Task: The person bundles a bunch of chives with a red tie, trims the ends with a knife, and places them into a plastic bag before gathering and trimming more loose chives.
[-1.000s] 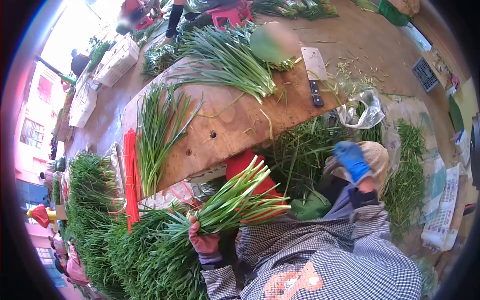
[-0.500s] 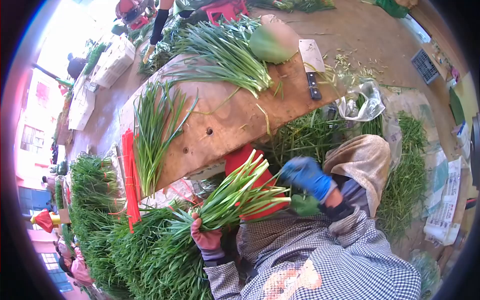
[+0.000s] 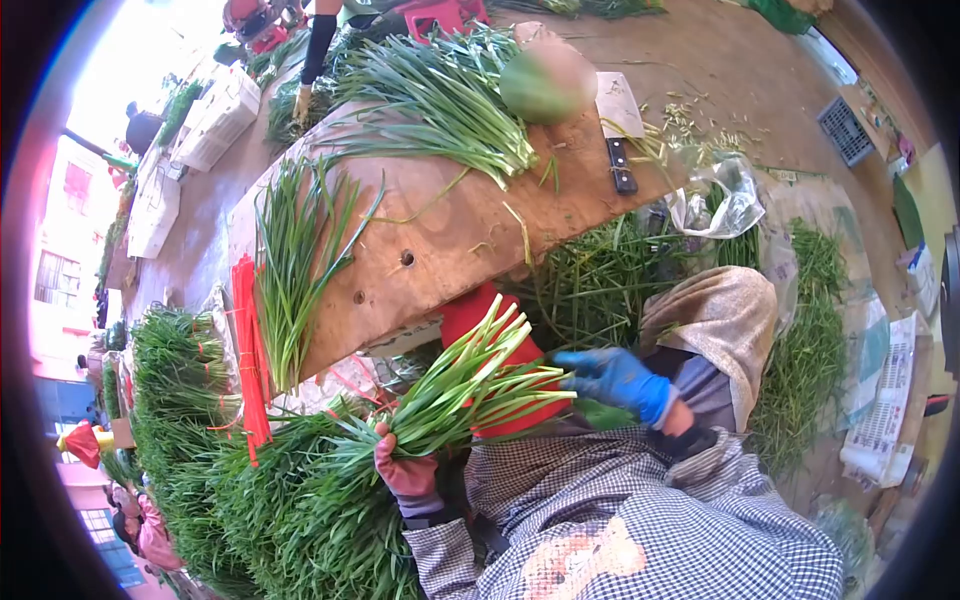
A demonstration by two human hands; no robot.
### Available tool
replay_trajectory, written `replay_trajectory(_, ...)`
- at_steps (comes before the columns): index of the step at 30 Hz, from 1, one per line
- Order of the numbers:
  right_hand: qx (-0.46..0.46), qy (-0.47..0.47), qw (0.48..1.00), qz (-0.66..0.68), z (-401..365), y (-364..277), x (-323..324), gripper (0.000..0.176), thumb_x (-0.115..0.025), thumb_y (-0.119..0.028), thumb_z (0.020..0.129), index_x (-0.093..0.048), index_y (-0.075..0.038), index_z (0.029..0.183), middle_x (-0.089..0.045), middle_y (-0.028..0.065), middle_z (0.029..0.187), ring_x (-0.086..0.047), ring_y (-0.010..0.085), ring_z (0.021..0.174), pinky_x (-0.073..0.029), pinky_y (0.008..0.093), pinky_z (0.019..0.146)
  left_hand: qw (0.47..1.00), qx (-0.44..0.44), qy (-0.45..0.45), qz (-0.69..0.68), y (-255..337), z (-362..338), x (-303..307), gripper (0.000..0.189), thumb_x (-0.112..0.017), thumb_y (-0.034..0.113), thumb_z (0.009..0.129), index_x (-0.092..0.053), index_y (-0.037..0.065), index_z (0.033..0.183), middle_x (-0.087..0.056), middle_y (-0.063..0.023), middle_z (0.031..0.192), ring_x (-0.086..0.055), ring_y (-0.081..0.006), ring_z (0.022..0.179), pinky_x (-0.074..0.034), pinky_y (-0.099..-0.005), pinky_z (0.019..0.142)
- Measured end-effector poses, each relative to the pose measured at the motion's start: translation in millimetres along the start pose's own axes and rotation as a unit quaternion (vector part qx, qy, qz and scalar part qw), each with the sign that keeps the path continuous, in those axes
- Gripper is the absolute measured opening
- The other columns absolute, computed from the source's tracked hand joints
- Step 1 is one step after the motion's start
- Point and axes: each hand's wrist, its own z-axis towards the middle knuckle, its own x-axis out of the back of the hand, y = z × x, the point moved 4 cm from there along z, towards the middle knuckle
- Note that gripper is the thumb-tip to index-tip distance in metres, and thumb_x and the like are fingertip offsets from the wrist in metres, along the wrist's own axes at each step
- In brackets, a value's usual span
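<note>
My left hand (image 3: 406, 468), in a pink glove, is closed around a bunch of garlic chives (image 3: 470, 385), its pale stem ends pointing up and right. Beside those ends is my right hand (image 3: 620, 385) in a blue glove, fingers stretched toward the stems and slightly blurred; I see nothing held in it. Red cloth (image 3: 490, 335) shows behind the bunch. Below and left of it lies a large heap of chives (image 3: 300, 510). A loose bunch (image 3: 300, 270) and a bigger pile (image 3: 440, 100) rest on the wooden board (image 3: 430, 240).
A cleaver (image 3: 620, 150) lies at the board's right end, near a clear plastic bag (image 3: 722, 205). Red ties (image 3: 248, 350) hang over the left edge. Loose greens (image 3: 605, 280) cover the ground beyond my knee (image 3: 720, 305). Another person's arm (image 3: 318, 55) reaches down at the top.
My right hand has moved slightly down, its fingers now reaching left beside the stem ends. My left hand keeps its hold on the chives. The whole view has shifted a little.
</note>
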Motion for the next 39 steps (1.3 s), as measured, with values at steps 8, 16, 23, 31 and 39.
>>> replay_trajectory(8,0.008,0.202,0.977,-0.061,2.5,28.4,104.5,0.01,-0.063,-0.011,0.086,-0.068,-0.002,0.086,-0.068,0.0076,0.074,-0.064,0.0203,0.066,-0.051,0.0327,0.062,1.0,-0.022,0.002,0.013,1.7,-3.4,-0.5,0.033,-0.051,0.011,0.09,-0.061,0.013,0.122,-0.053,-0.0171,0.135,-0.051,-0.037,0.123,-0.043,-0.0616,0.098)
replay_trajectory(16,0.088,0.079,0.966,-0.228,20.8,-18.5,65.8,0.056,-0.074,-0.021,0.077,-0.057,-0.005,0.128,-0.061,0.0176,0.123,-0.06,0.0308,0.112,-0.045,0.0366,0.101,1.0,-0.008,-0.007,-0.002,-4.6,0.1,-2.3,0.033,-0.051,0.012,0.09,-0.061,0.011,0.121,-0.054,-0.0162,0.133,-0.052,-0.0364,0.122,-0.042,-0.062,0.099)
replay_trajectory(23,-0.055,-0.044,0.99,0.12,40.7,9.9,-15.7,0.027,-0.067,-0.024,0.089,-0.067,0.003,0.092,-0.067,0.0091,0.077,-0.061,0.0167,0.066,-0.05,0.0305,0.066,1.0,-0.009,-0.009,-0.005,-1.0,-5.7,-1.2,0.033,-0.051,0.011,0.09,-0.06,0.011,0.122,-0.053,-0.0165,0.135,-0.05,-0.0366,0.124,-0.04,-0.0646,0.099)
replay_trajectory(31,-0.009,0.133,0.96,-0.248,16.0,14.6,112.1,0.026,-0.072,-0.015,0.08,-0.071,-0.006,0.104,-0.066,0.0102,0.083,-0.065,0.0163,0.079,-0.051,0.0297,0.071,1.0,0.01,-0.009,-0.021,-8.5,-1.4,4.5,0.032,-0.051,0.011,0.09,-0.06,0.012,0.121,-0.053,-0.0159,0.134,-0.05,-0.0373,0.124,-0.039,-0.064,0.1)
replay_trajectory(39,0.116,-0.061,0.976,-0.172,56.5,-28.0,-38.4,0.019,-0.075,-0.014,0.075,-0.072,-0.008,0.093,-0.066,0.0144,0.082,-0.065,0.0284,0.076,-0.052,0.0361,0.071,1.0,0.012,-0.009,-0.028,-11.8,-1.8,-13.7,0.032,-0.051,0.012,0.089,-0.061,0.012,0.119,-0.056,-0.0154,0.13,-0.051,-0.0369,0.123,-0.04,-0.0636,0.1)
